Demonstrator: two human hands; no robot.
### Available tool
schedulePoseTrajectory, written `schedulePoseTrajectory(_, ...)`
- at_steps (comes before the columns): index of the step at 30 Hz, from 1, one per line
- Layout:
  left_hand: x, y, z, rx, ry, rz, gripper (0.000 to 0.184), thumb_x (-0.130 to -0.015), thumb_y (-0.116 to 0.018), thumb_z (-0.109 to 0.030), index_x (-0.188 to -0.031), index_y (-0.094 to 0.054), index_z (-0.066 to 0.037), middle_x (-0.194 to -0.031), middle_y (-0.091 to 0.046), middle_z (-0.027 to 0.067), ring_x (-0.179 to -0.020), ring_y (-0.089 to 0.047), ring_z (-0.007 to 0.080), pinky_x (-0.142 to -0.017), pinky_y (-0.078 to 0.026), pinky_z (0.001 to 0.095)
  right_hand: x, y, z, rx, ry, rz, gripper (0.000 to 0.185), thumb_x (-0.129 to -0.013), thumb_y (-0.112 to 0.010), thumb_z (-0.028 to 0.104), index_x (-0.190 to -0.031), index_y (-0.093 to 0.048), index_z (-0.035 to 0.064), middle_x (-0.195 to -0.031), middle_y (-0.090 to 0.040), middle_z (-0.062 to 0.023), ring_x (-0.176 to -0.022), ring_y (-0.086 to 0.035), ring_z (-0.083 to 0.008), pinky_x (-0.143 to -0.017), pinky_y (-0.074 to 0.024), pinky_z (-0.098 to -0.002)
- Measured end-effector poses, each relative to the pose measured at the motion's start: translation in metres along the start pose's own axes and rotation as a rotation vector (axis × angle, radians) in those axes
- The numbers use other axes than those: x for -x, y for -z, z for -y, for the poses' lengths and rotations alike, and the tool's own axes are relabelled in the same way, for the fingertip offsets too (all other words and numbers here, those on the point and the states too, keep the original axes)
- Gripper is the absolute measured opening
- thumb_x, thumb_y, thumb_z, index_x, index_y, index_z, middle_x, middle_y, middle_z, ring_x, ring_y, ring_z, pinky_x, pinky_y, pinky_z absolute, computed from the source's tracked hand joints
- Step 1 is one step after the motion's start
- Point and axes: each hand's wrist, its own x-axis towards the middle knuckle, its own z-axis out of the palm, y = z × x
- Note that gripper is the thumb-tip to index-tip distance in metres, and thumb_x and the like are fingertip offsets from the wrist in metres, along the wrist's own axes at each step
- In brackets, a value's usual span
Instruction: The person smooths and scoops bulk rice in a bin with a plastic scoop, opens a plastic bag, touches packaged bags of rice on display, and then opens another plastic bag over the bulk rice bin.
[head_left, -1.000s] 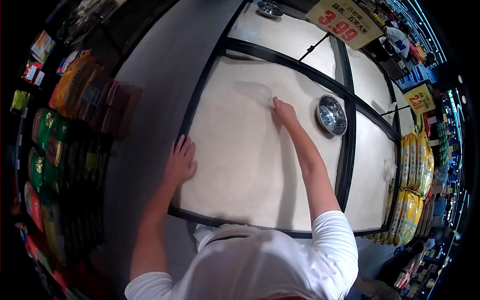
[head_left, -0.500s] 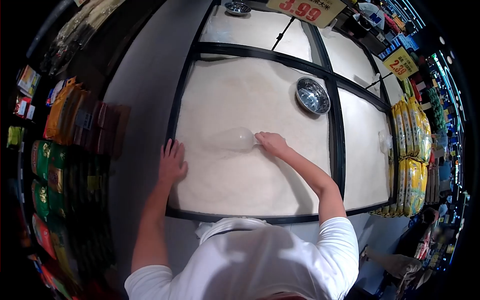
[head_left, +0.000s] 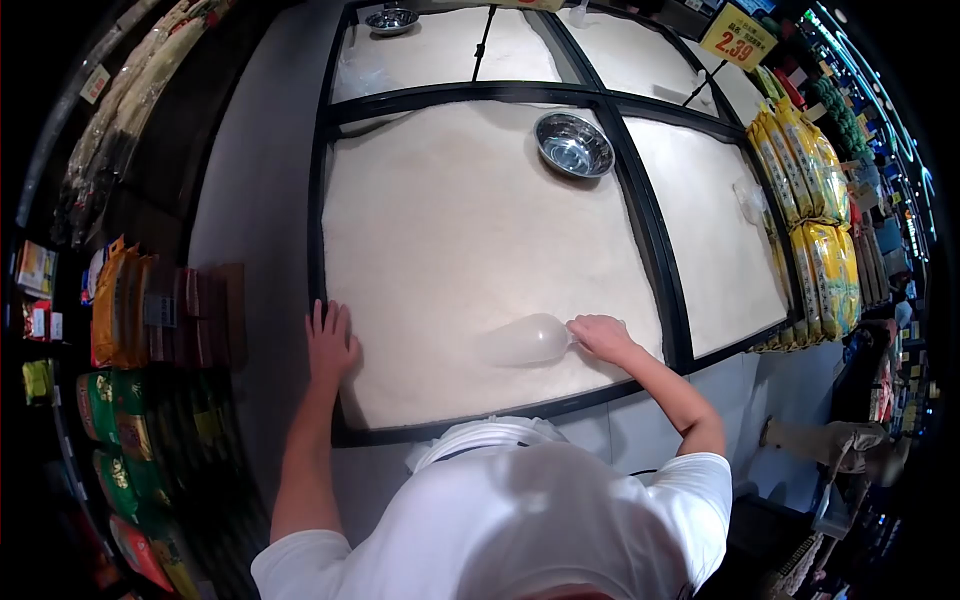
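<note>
My right hand (head_left: 602,338) is closed round the handle of a clear plastic scoop (head_left: 535,338). The scoop's bowl points left and lies low against the pale rice (head_left: 450,220), near the front right part of the bin. Whether any grains are inside it, I cannot tell. Over the black left rim of the bin (head_left: 316,220) rests my left hand (head_left: 330,343), fingers spread and holding nothing. A shiny metal bowl (head_left: 576,145) sits on the rice in the far right corner, apart from both hands.
Black dividers (head_left: 645,235) part this bin from neighbouring ones. A second metal bowl (head_left: 391,21) lies in the far left bin. Yellow bags (head_left: 825,275) stand stacked at the right. Green packs (head_left: 120,485) fill shelves at the left, and a price sign (head_left: 738,38) rises at the back.
My right hand has drawn the scoop to the right and closer to me across the rice. My left hand stays on the left rim. The whole view has shifted somewhat.
</note>
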Motion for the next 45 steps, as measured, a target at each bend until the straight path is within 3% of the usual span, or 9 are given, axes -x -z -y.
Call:
schedulePoseTrajectory(5, -0.001, -0.003, 0.000, 0.017, -0.014, -0.051, 0.062, -0.084, -0.057, -0.022, -0.143, -0.048, -0.008, -0.155, -0.037, 0.0135, -0.149, -0.021, 0.0356, -0.120, -0.016, 0.0584, -0.010, 0.002, -0.004, -0.188, -0.252, -0.207, 0.033, -0.091, -0.062, 0.033, -0.107, -0.056, 0.0060, -0.101, -0.066, -0.0139, -0.094, -0.065, -0.0344, -0.078, -0.0526, -0.0456)
schedulePoseTrajectory(8, 0.001, -0.005, -0.002, 0.000, -0.024, -0.088, 0.060, -0.084, -0.056, -0.022, -0.142, -0.049, -0.007, -0.154, -0.039, 0.0139, -0.149, -0.022, 0.0355, -0.120, -0.018, 0.0587, -0.044, 0.008, -0.015, -0.200, -0.343, -0.117, 0.038, -0.094, -0.058, 0.040, -0.107, -0.055, 0.0041, -0.106, -0.067, -0.0174, -0.097, -0.064, -0.0367, -0.080, -0.0520, -0.0466)
schedulePoseTrajectory(14, -0.001, 0.001, -0.002, 0.003, -0.013, -0.071, 0.060, -0.085, -0.055, -0.023, -0.142, -0.049, -0.007, -0.154, -0.039, 0.0143, -0.149, -0.023, 0.0353, -0.120, -0.018, 0.0579, -0.136, 0.002, -0.040, -0.186, -0.304, -0.195, 0.043, -0.095, -0.054, 0.044, -0.109, -0.054, 0.0033, -0.099, -0.067, -0.0206, -0.096, -0.064, -0.0396, -0.080, -0.0502, -0.0480)
schedulePoseTrajectory(26, -0.009, 0.006, -0.002, 0.021, 0.039, 0.038, 0.064, -0.087, -0.054, -0.025, -0.148, -0.043, -0.009, -0.159, -0.031, 0.0127, -0.151, -0.017, 0.0338, -0.122, -0.013, 0.0564, -0.281, 0.036, -0.097, -0.252, -0.547, -0.280, 0.048, -0.099, -0.047, 0.048, -0.110, -0.052, 0.0018, -0.102, -0.068, -0.0236, -0.097, -0.065, -0.0422, -0.083, -0.0503, -0.0505)
schedulePoseTrajectory(31, -0.011, 0.006, -0.001, 0.037, 0.046, 0.033, 0.064, -0.086, -0.054, -0.025, -0.147, -0.044, -0.008, -0.159, -0.031, 0.0129, -0.151, -0.017, 0.0340, -0.121, -0.013, 0.0565, -0.330, 0.048, -0.096, -0.277, -0.645, -0.398, 0.050, -0.099, -0.048, 0.047, -0.111, -0.051, -0.0011, -0.097, -0.068, -0.0290, -0.091, -0.066, -0.0450, -0.080, -0.0513, -0.0538)
schedulePoseTrajectory(40, -0.013, 0.012, -0.002, 0.055, 0.066, 0.044, 0.063, -0.087, -0.055, -0.026, -0.146, -0.045, -0.007, -0.159, -0.030, 0.0128, -0.151, -0.016, 0.0333, -0.121, -0.013, 0.0568, -0.425, 0.030, -0.020, -0.477, -0.682, -0.348, 0.039, -0.099, -0.049, 0.034, -0.112, -0.050, -0.0031, -0.102, -0.067, -0.0299, -0.098, -0.065, -0.0461, -0.086, -0.0515, -0.0524)
schedulePoseTrajectory(45, -0.013, 0.018, -0.005, 0.065, 0.076, 0.045, 0.063, -0.087, -0.055, -0.026, -0.146, -0.044, -0.006, -0.159, -0.030, 0.0141, -0.151, -0.016, 0.0330, -0.121, -0.013, 0.0563, -0.444, 0.029, 0.011, -0.513, -0.612, -0.345, 0.041, -0.098, -0.050, 0.035, -0.111, -0.051, -0.0041, -0.102, -0.067, -0.0304, -0.099, -0.065, -0.0466, -0.086, -0.0511, -0.0524)
